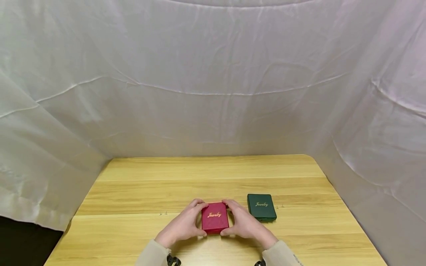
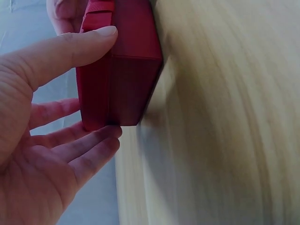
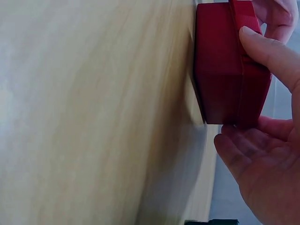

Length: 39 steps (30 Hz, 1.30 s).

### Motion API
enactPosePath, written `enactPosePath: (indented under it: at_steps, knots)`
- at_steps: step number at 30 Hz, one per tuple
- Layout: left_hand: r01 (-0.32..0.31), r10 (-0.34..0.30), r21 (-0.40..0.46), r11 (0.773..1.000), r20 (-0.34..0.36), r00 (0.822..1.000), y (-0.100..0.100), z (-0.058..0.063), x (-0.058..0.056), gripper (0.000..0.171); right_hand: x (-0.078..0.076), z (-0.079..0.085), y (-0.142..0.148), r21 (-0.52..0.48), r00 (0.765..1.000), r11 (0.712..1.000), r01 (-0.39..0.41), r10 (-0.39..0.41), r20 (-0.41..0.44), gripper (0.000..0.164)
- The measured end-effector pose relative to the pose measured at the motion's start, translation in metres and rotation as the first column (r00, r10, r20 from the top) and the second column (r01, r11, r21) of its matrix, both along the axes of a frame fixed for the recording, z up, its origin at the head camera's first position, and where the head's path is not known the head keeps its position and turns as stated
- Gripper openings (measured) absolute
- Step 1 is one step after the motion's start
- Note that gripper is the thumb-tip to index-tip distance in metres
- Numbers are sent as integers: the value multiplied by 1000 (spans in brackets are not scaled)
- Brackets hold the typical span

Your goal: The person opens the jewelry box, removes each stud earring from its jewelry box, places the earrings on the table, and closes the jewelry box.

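Observation:
A red jewelry box (image 1: 215, 222) with gold "Jewelry" lettering on its lid lies low at the table's front middle, its lid down. My left hand (image 1: 184, 225) grips its left side, thumb at the near edge and fingers at the far edge. On the opposite side my right hand (image 1: 245, 224) holds it the same way. Both wrist views show a ribbon tab (image 2: 100, 13) on the box's near face, with each thumb pressing beside it. Whether the box's underside touches the wood fully, I cannot tell.
A dark green box (image 1: 261, 207) with the same gold lettering lies flat to the right of my right hand. The wooden table (image 1: 206, 170) ends against pale cloth hangings (image 1: 213, 118) at the back and sides.

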<state>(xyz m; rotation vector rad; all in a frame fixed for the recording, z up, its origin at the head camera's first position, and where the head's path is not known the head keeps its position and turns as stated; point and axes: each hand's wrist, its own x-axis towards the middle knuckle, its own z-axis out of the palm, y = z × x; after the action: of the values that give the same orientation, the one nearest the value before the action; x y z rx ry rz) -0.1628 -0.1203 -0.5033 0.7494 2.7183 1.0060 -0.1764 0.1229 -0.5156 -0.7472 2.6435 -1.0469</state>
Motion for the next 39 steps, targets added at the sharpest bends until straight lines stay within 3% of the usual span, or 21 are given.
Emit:
enactPosePath:
  at_steps: [33, 39]
  knots:
    - [-15, 12, -140, 990, -17, 1000, 8, -6, 0, 94, -1, -5, -5, 39, 1000, 999, -24, 24, 1, 93]
    - [-12, 8, -135, 991, -28, 1000, 9, -6, 1, 93, -2, -5, -5, 50, 999, 998, -32, 32, -3, 94]
